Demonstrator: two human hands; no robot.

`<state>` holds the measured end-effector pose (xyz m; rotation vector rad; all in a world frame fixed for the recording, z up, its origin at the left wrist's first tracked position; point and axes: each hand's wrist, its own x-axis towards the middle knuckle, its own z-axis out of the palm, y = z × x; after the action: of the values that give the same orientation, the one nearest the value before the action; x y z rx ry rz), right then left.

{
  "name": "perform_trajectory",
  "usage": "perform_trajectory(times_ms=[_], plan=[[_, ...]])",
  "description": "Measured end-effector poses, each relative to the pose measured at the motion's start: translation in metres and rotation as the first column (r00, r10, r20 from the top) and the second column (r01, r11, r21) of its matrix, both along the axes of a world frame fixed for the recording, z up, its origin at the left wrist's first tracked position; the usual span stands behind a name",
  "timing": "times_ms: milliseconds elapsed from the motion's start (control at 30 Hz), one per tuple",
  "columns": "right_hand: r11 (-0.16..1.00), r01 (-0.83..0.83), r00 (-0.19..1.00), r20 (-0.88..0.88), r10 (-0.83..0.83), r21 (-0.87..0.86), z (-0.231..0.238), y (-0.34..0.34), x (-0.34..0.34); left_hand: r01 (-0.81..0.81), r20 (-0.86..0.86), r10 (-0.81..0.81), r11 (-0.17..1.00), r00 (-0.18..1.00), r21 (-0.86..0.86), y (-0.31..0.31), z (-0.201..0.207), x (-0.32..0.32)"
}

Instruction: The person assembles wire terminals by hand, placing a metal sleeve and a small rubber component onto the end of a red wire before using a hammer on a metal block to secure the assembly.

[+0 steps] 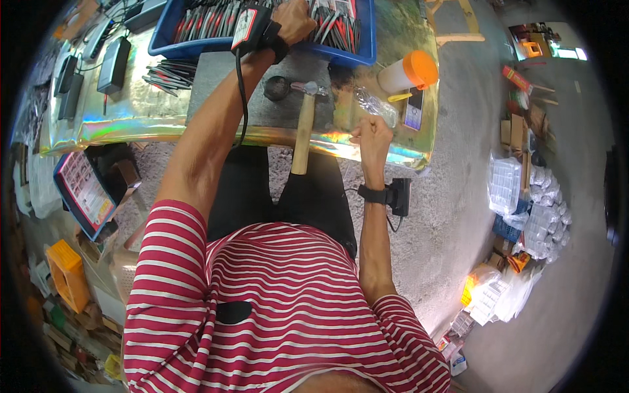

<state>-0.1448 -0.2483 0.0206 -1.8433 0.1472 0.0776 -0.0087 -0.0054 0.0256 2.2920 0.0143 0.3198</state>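
Wooden-handled, the hammer (304, 128) lies with its head on the dark slab (298, 65) and its grip overhanging the table (157, 108), presumably for quick pickup. Beyond the grip, we find the right hand (375, 137) with fingers curled near a clear wrapper (375, 107), contents undeterminable; farther off, the left hand (295, 21) reaches into the blue tray (368, 36) of slim grey-and-red pieces (213, 25), probably set there for easy picking, its grasp hidden. We record a red-and-white label (244, 29) on the left wrist device (263, 33), print not legible.

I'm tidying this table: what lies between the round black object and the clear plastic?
In the head view, a wooden-handled hammer lies between them.
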Motion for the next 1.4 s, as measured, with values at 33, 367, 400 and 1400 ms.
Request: perform_trajectory(times_ms=[33,367,400,1400], plan=[[0.999,0.017,0.999,0.029,-0.016,-0.045,-0.001,0.000,0.004,-0.105,0.162,0.104,0.994,0.981,-0.002,-0.002,-0.010,0.006],[0.885,0.034,0.945,0.303,0.123,-0.465,-0.022,0.002,0.033,-0.132,0.155,0.136,0.991,0.979,-0.035,-0.016,-0.002,-0.001],[0.865,0.053,0.931,0.337,0.137,-0.498,-0.024,0.004,0.034,-0.114,0.072,0.117,0.992,0.990,-0.046,-0.015,0.002,-0.004],[0.408,-0.135,0.756,0.172,0.631,-0.903,-0.040,-0.014,0.077,-0.770,-0.034,0.773,0.626,0.634,-0.126,0.124,-0.040,-0.203]])
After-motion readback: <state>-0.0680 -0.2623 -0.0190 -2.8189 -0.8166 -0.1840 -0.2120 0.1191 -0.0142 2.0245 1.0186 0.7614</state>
